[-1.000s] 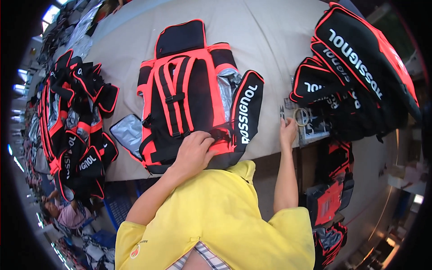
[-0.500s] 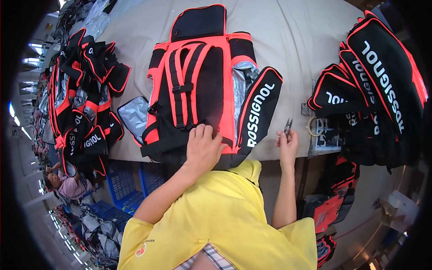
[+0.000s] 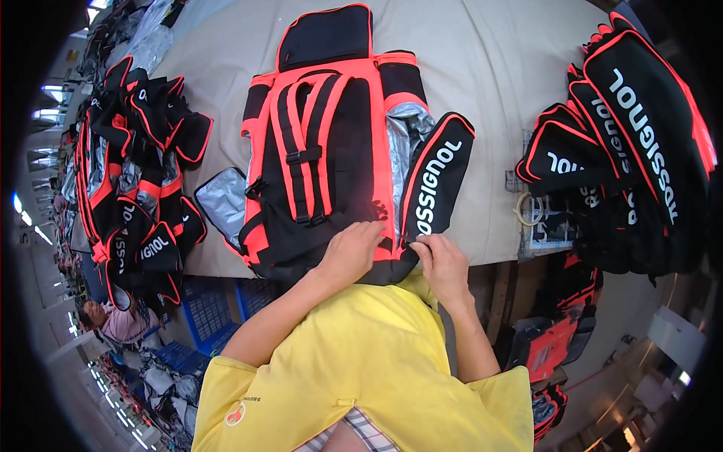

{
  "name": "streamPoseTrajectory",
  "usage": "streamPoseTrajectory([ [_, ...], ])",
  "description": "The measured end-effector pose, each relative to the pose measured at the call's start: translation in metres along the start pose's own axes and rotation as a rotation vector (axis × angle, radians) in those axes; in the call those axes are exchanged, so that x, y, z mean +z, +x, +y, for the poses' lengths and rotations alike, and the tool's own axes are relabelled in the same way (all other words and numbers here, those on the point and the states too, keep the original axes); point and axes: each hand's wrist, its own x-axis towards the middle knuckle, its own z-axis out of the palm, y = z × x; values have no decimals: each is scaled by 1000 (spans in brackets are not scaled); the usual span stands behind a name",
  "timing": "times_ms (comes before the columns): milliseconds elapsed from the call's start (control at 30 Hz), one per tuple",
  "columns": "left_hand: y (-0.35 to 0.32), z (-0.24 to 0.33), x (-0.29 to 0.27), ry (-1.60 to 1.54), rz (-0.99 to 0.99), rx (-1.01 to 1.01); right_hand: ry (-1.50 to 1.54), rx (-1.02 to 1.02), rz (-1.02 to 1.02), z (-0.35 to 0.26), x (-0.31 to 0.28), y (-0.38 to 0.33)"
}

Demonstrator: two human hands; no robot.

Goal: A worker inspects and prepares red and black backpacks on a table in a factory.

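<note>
Backpack (image 3: 350, 162), black with coral-red trim, lies strap-side up at the near edge of the desk (image 3: 493, 83), its near end almost against the yellow shirt (image 3: 361, 331). From where I stand, the left hand (image 3: 354, 250) rests with bent fingers on the bag's near right corner; whether it pinches cloth or only presses, I can't tell. The right hand (image 3: 446, 262) meets that corner from the right, thumb and forefinger drawn together beside the lettered side panel (image 3: 444, 169); something small and dark shows there, too small for me to name, so I can't say what it grasps.

If that dark bit is a sharp point, I'd worry about a nick in the red cloth or in the left fingers, being so close; a slipping corner would likely cause it. A hard tug toward the body could also make the near end sag over the edge.

Bare desk opens to the right of the panel, as far as the right-hand pile (image 3: 648, 105). On the left a narrower strip separates the silver-lined flap (image 3: 224, 205) from the other pile (image 3: 151, 162). The tape ring (image 3: 517, 213) sits near the right front edge, where a wide swing might knock it. The near side looks tightest.
</note>
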Motion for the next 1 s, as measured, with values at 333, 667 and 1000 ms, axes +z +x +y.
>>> streamPoseTrajectory([
  [333,20,-15,0,30,-132,61,-182,-65,-90,-2,-3,9],
  [667,19,-12,16,-117,69,96,-270,-132,-184,-6,-3,16],
  [1000,11,-8,27,-129,152,37,-315,-184,-251,-11,-10,24],
])
